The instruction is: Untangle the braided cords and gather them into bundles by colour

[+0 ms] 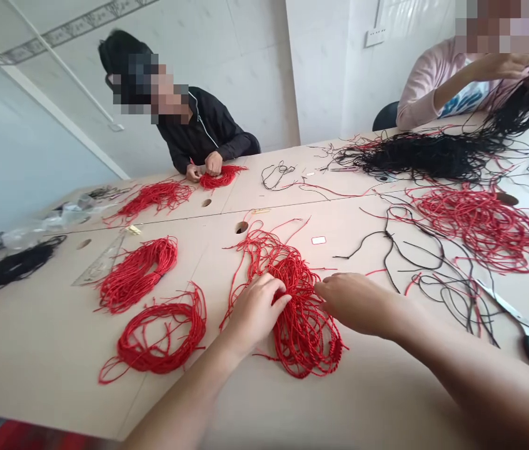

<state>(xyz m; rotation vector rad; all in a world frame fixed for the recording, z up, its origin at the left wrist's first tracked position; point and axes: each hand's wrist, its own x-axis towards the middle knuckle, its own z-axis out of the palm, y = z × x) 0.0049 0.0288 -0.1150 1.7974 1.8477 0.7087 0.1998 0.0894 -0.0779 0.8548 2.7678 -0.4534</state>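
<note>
A looped bundle of knotted red cords lies toward the near edge of the tabletop. The left hand grips its middle between thumb and fingers; the right hand curls at its right side, fingertips hidden, so I cannot tell whether it grips.

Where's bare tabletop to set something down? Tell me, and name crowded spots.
Left, bare table lies between the black bundle and the red coil. Another patch sits between the forearms, nearer than the handled red hank. The right is crowded with scissors, loose black cords and a red tangle.
</note>
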